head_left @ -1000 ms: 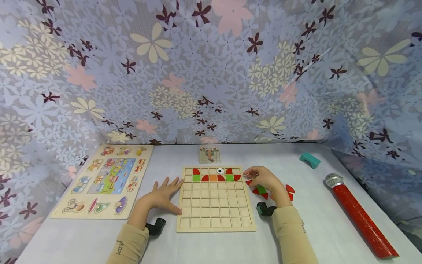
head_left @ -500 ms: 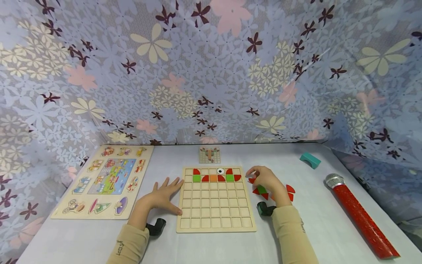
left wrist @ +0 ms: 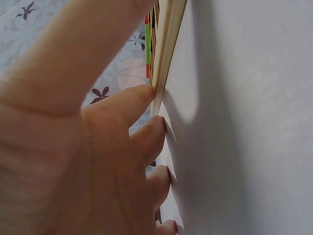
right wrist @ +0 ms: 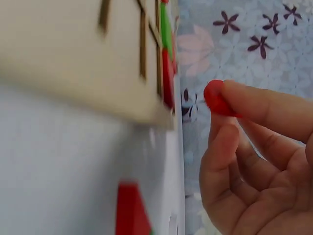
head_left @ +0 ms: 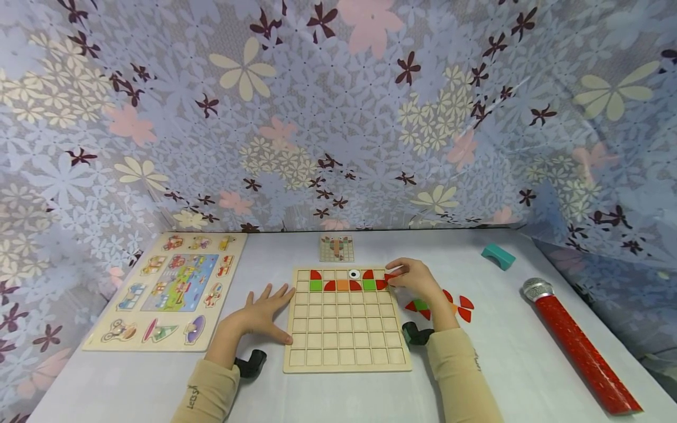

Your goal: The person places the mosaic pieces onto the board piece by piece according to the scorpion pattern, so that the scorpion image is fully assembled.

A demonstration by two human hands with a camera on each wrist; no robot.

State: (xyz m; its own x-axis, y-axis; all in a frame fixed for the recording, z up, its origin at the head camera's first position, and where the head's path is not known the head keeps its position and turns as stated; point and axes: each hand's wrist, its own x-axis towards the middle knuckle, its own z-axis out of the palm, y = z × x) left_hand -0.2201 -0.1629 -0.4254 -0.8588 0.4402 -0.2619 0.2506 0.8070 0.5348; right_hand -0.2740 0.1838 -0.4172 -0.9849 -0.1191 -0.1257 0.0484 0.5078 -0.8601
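A wooden grid board [head_left: 337,326] lies in the middle of the table, with red, green and orange pieces and a white eye piece [head_left: 354,274] in its two far rows. The left hand [head_left: 256,315] is spread, its thumb and index fingertip touching the board's left edge; in the left wrist view the fingers [left wrist: 146,134] reach along that edge. Between thumb and fingertips, the right hand [head_left: 416,278] pinches a small red piece [right wrist: 217,99] above the board's far right corner. Its exact shape is partly covered by the fingers.
Loose red, green and orange pieces [head_left: 420,305] lie right of the board. A pattern card [head_left: 336,248] sits beyond it. At the left is a picture puzzle board [head_left: 177,288]; at the right, a teal arch block [head_left: 498,257] and a red microphone [head_left: 579,346].
The right hand has lifted a red piece from the loose pieces and carried it left and away from the person to the board's far right corner. The left hand stays in place.
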